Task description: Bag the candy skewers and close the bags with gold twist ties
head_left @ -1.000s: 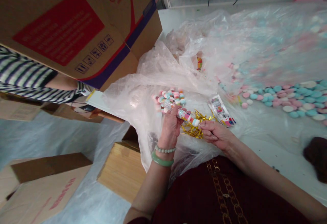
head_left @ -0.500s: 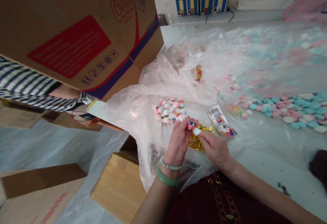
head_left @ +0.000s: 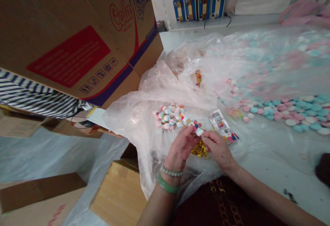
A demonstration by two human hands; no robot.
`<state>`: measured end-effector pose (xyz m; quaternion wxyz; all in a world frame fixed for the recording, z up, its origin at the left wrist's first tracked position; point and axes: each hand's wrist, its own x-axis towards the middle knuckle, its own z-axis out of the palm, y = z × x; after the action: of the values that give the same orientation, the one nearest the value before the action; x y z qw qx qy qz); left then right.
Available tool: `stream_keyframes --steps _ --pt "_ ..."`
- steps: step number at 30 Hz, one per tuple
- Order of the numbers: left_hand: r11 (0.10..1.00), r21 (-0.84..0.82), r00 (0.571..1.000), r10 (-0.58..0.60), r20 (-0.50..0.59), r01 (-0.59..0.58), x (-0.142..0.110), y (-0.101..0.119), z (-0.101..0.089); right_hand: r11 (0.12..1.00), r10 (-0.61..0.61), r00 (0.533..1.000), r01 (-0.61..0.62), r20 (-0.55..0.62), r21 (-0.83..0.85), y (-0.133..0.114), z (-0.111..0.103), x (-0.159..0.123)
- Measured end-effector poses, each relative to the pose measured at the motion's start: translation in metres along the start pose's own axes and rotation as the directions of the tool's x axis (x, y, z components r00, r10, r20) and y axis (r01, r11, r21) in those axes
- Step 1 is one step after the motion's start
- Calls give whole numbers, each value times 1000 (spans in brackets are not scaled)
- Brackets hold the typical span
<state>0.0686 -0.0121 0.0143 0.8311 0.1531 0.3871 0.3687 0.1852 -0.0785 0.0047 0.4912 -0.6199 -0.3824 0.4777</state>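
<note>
A wrapped marshmallow skewer (head_left: 199,132) with pink, white and coloured pieces slants between my two hands. My left hand (head_left: 180,145), wearing a bead bracelet and a green bangle, is closed around its middle. The fingertips of my right hand (head_left: 219,148) pinch at its near end; any small piece between them is too tiny to make out. Gold foil twist ties (head_left: 200,149) lie beneath my hands. Just beyond my left hand rests a bunch of marshmallow skewers (head_left: 166,116) on white sticks. A printed card packet (head_left: 222,126) lies beyond my right hand.
A large cardboard box (head_left: 98,37) stands at the left, with a person's striped sleeve (head_left: 38,95) below it. Clear plastic sheeting (head_left: 154,81) covers much of the table. Loose pink, blue and white marshmallows (head_left: 304,111) spread at right. Open cartons (head_left: 121,188) stand below the table edge.
The view has tilted up slightly. My left hand has turned a little and its fingers have shifted along the skewer; my right fingertips stay at the skewer's near end.
</note>
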Motion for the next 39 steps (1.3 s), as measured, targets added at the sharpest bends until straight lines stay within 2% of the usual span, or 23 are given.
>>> stream_keyframes --steps 5,9,12,14,19,25,30,33,36,39 --pt "992 -119 999 45 24 -41 10 16 0 998 31 998 -34 58 58 2 0 -1" --pt "984 -150 992 109 67 -98 12 3 11 937 148 979 -184 138 296 2 7 0" --pt "981 -171 995 98 2 -97 12 -11 18 845 210 964 -264 166 464 -1 11 3" --pt "979 -188 997 72 -40 -79 12 -16 21 807 235 957 -289 169 515 -3 12 5" --pt "991 -132 999 32 -9 -32 16 -7 12 775 276 939 -344 206 531 -3 7 8" --pt "984 -37 977 170 -125 -176 22 2 1 789 337 920 -392 199 473 -2 3 10" --pt "975 -55 954 196 -227 -214 22 0 5 798 341 920 -391 192 459 -3 4 10" --pt "976 -93 945 163 -285 -197 21 2 8 804 338 919 -394 203 445 -2 4 10" --pt "980 -113 948 127 -292 -166 20 4 10 810 333 919 -393 211 436 0 6 10" --pt "978 -68 952 174 -251 -197 17 0 11 819 320 925 -379 204 431 3 6 10"
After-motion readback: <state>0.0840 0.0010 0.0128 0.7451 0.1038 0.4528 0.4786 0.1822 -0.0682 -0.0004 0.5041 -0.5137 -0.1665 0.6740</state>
